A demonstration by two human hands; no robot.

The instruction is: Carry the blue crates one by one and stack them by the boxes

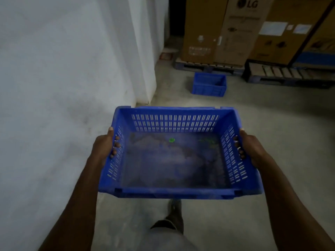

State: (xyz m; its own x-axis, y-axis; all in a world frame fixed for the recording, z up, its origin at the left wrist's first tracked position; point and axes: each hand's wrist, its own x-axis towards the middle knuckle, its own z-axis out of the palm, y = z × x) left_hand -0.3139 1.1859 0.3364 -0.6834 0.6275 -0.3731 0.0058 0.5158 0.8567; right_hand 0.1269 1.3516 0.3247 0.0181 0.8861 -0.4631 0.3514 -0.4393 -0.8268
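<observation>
The big brown boxes [226, 31] stand far ahead on dark pallets [282, 73], with the white wall [63, 69] running along the person's left side and the grey floor [272, 124] open to the right; these are the biggest things, and they show where the crates must go.

One blue crate on the floor [209, 84] already sits just in front of the pallets, near the boxes; so it looks as if one crate has been put down there, and nothing is on top of it yet; how many crates are left to fetch cannot be told, since none of the others show.

The blue crate in the hands [174, 153] is up in the air, close to the person's body and well apart from the one by the boxes; a foot [175, 212] shows under it on the floor, which hints at walking; so this crate is about partway through its trip, and it has yet to be carried over and set on top of the other.

The left hand [104, 147] holds the left wall of the crate; its thumb lies on the rim and its fingers [116, 144] curl in through the handle hole; the right hand [251, 146] holds the right wall the same way, with fingers [239, 147] poking in through the holes; both hands are closed tight on the crate, one on each side, and the crate hangs level between them.

Inside, the bottom looks dusty, with a small green bit [171, 140] on it.
</observation>
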